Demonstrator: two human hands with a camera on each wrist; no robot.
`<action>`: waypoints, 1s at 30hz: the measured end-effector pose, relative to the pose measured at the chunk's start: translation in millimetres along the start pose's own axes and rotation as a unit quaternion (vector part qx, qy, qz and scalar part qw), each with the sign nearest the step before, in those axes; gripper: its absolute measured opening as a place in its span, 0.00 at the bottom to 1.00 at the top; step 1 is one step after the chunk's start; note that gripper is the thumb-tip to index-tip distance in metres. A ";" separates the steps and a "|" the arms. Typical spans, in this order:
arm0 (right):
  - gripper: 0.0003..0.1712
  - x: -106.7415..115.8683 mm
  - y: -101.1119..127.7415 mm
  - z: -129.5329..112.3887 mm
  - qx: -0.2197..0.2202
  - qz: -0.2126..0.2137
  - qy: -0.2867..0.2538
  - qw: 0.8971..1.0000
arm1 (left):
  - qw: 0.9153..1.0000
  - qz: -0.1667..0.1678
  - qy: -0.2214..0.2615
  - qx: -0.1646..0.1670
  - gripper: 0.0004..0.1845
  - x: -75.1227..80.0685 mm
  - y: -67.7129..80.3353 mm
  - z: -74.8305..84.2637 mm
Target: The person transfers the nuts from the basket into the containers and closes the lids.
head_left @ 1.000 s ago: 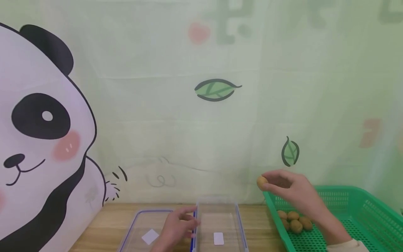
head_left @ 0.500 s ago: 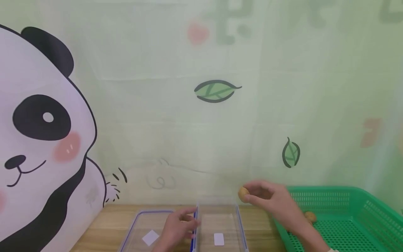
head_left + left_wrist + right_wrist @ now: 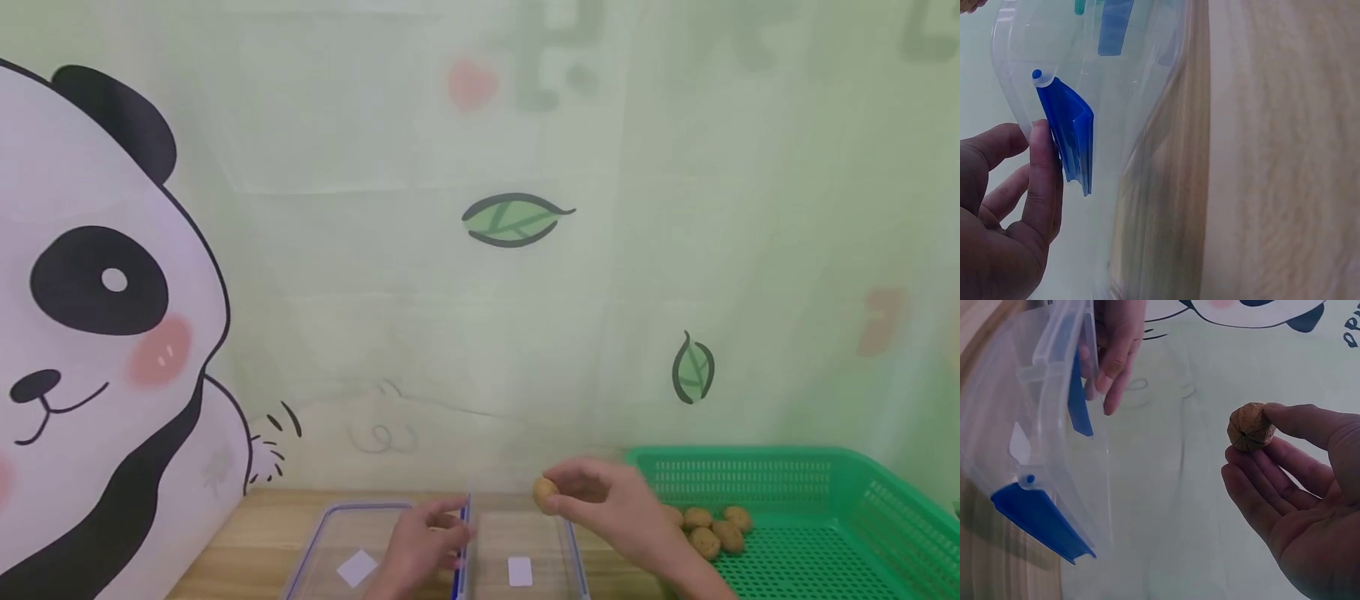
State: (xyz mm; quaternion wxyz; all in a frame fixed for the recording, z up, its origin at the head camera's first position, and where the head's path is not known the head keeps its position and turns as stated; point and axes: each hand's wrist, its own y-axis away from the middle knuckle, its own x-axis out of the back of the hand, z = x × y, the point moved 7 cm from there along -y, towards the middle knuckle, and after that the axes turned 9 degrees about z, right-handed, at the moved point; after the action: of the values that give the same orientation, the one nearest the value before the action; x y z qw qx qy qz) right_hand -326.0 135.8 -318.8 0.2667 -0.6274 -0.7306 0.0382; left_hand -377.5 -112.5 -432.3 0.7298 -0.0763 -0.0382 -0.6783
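In the head view, my right hand pinches a walnut between thumb and fingertips, over the far right part of a clear plastic box. Seen from the right wrist, the walnut shows its ridged shell beside the box's upright wall. My left hand reaches to the box's left side with loosely extended fingers. From the left wrist, its fingertips touch the rim next to a blue side clip. More walnuts sit at the left of a green basket.
A clear lid with a blue seal lies left of the box on the wooden table, partly behind the left hand. A white label shows on the box. Behind the table hangs a panda-printed cloth.
My right hand has carried the walnut left and down, from above the basket's edge to over the box. The basket's walnuts are in clearer view. My left hand has stayed put.
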 end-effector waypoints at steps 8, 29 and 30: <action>0.19 -22.2 0.4 7.4 -0.006 -0.015 0.005 1.000 | 1.000 0.014 -0.011 0.000 0.27 1.3 -1.2 -1.2; 0.11 -71.1 9.0 30.5 -0.010 -0.085 -0.020 0.996 | 0.999 0.022 -0.018 -0.028 0.25 1.8 6.7 3.3; 0.11 -72.9 9.4 31.2 -0.009 -0.088 -0.022 0.996 | 0.999 0.022 -0.020 -0.028 0.25 1.8 7.1 3.6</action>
State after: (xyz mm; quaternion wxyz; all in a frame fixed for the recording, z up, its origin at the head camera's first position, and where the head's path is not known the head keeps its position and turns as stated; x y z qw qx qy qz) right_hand -326.1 78.1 -374.0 0.2475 -0.5621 -0.7889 0.0214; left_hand -370.1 -113.2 -428.9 0.7416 -0.1111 -0.0315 -0.6609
